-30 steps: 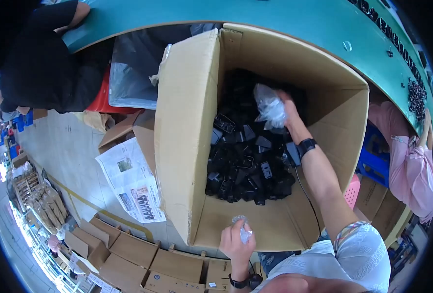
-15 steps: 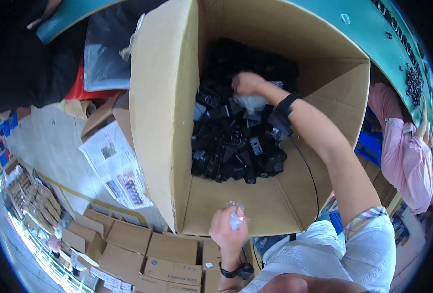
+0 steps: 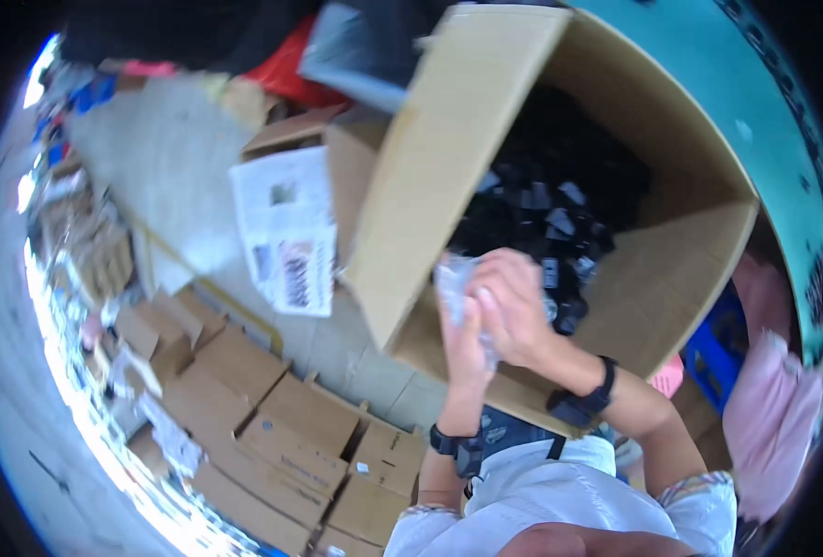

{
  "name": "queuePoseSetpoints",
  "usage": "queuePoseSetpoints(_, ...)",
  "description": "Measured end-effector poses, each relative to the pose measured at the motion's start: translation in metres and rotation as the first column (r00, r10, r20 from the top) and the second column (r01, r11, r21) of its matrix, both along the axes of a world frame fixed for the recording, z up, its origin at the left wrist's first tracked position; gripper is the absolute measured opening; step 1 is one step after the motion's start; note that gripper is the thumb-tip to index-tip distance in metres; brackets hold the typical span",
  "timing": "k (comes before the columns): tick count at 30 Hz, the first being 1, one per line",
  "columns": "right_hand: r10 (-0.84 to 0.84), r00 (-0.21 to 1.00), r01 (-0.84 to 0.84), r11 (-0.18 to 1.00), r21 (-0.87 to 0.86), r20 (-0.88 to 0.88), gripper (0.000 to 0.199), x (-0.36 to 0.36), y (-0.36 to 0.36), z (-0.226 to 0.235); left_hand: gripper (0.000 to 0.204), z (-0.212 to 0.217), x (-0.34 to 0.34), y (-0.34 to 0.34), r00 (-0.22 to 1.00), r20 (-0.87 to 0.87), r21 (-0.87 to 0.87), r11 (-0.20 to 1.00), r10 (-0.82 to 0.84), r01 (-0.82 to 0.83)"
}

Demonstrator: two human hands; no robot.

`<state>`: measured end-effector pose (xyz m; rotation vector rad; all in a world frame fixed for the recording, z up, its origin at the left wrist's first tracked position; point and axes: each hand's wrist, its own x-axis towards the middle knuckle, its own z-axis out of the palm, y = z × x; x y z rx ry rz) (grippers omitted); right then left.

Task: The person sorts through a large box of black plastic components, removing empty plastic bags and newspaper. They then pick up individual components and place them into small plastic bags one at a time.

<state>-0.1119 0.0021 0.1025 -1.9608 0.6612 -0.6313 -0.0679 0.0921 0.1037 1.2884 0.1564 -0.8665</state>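
My left hand (image 3: 465,351) and my right hand (image 3: 515,308) are pressed together over the near edge of a large cardboard box (image 3: 460,158). Between them is crumpled clear plastic film (image 3: 455,280), perhaps a bag; its upper end sticks out past the fingers. Both hands are closed on it, and the right fingers partly cover the left. Past my hands, many small black plastic parts (image 3: 560,200) lie heaped in the box, some with pale faces. Motion blurs their shapes.
A green table (image 3: 708,88) curves along the far right, beside a person in pink clothing (image 3: 773,418) and a blue stool (image 3: 713,343). Closed cardboard cartons (image 3: 295,422) stand at lower left. A printed newspaper sheet (image 3: 291,232) hangs against another carton (image 3: 356,167).
My right hand has come back from the heap of black parts and met my left hand at the plastic film. The view has turned, so the box now appears tilted and farther right.
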Motion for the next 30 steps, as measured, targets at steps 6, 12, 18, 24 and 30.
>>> queuePoseSetpoints(6, 0.138, 0.989, -0.141, 0.988, 0.057, 0.047, 0.048, 0.013, 0.005, 0.018, 0.072, 0.028, 0.039, 0.022, 0.906, 0.235, -0.104, 0.918, -0.352, 0.384)
queuePoseSetpoints(12, 0.221, 0.945, -0.310, 0.845, 0.436, 0.243, 0.066, 0.034, 0.054, 0.023, 0.056, 0.030, 0.124, 0.078, 0.838, 0.425, -0.064, 0.912, -0.343, 0.405)
queuePoseSetpoints(18, -0.111, 0.991, 0.131, 0.892, 0.433, -0.071, 0.040, 0.030, 0.051, 0.015, 0.026, -0.154, 0.306, 0.193, 0.921, 0.373, 0.267, 0.938, 0.112, -0.222)
queuePoseSetpoints(24, -0.226, 0.880, 0.331, 0.922, 0.199, -0.418, 0.029, -0.007, 0.038, -0.028, 0.052, -0.363, 0.342, 0.263, 0.668, 0.281, 0.947, 0.311, -0.689, -0.078)
queuePoseSetpoints(30, -0.225, 0.805, 0.321, 0.943, 0.085, -0.550, 0.042, -0.104, 0.043, -0.063, 0.043, -0.460, 0.361, 0.281, 0.845, 0.224, 0.819, 0.564, -0.486, 0.107)
